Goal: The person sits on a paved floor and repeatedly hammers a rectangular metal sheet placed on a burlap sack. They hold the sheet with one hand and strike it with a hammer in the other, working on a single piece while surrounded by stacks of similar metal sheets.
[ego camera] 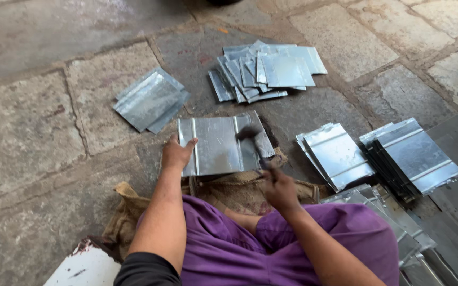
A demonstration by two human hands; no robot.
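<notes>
**Sheet pinned flat, hammer over its right side**

Sheet [216,145] of ribbed grey metal lies flat on the stone floor [22,132], just ahead of the seated person's knees and partly over a piece of sacking [239,190]; everything below is placed from that sheet. To its far left, a small stack of plates [149,100] rests apart on the stone. At the sheet's left edge the left hand [176,153] presses down, palm flat and thumb over the rim, probably to stop the sheet shifting under blows. Beyond the sheet, a loose fan of cut pieces [271,71] lies spread out. Over the sheet's right part hangs a hammer [251,135] (its head is blurred), and the right hand [279,188] is closed round the handle just below the sheet's near right corner. Right of the sheet lie two more stacks [337,153] [417,156], well apart from it, with further sheets [393,222] crowding the right knee. Nothing lies between hammer and sheet.
</notes>
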